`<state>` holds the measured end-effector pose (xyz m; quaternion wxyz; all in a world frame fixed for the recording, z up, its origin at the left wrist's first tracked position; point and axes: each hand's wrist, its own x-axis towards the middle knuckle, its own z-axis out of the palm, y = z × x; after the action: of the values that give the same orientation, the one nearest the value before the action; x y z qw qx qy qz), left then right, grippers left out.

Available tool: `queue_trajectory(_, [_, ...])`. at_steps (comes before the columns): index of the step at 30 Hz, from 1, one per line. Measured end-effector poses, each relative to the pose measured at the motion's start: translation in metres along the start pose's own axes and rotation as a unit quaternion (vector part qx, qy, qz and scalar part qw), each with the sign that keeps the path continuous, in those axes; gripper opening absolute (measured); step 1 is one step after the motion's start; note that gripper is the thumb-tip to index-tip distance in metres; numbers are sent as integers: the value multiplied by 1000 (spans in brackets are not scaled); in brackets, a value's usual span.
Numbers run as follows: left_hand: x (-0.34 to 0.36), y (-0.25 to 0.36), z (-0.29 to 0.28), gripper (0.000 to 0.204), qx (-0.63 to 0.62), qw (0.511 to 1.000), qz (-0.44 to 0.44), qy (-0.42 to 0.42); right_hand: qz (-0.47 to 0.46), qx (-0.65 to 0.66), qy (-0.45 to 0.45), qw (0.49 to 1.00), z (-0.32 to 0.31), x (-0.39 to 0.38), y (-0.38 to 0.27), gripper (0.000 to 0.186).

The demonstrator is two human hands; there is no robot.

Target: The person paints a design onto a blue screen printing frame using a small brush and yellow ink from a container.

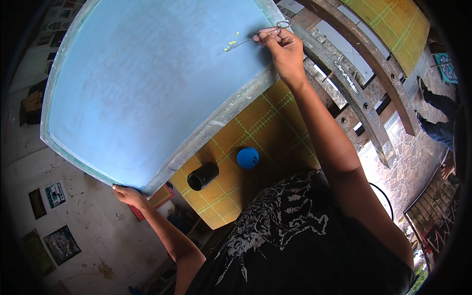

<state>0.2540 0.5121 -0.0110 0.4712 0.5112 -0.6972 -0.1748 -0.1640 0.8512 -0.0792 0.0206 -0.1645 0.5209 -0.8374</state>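
Note:
A large framed screen with light blue mesh and a worn grey-green rim stands tilted in front of me. At its lower corner, my left hand is closed on the rim, its fingers partly hidden behind it. My right hand, near the screen's right side, pinches a thin metal tool with a ring-shaped handle. The tool's slender shaft points left across the mesh. Close to its tip are small yellow-green marks on the blue surface.
Below the screen, a yellow-brown board with green grid lines carries a black jar and a round blue lid. Long metal bars run along the right. Another person's legs show at the far right. Pictures hang on the left wall.

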Motion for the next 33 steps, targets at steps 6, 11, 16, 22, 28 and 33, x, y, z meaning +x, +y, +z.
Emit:
queue_trajectory(6, [0,-1,0,52,-8,1000,-5,-5,-5,-1,-1,1000,-2,1,2,9])
queue_trajectory(11, [-2,2,2,52,-4,1000,-5,0,2,13,7,1000,-1,0,1,9])
queue_trajectory(16, [0,-5,1,53,-5,1000,4,-6,-3,-5,-8,1000,-1,0,2,9])
queue_trajectory(22, [0,-7,2,53,-23,1000,-12,-9,-4,-2,-2,1000,0,1,1,9])
queue_trajectory(28, [1,-9,1,53,-13,1000,-14,-10,-10,9,5,1000,2,2,2,9])
queue_trajectory(33, [-3,-4,4,54,-16,1000,-17,-6,-5,13,10,1000,2,2,1,9])
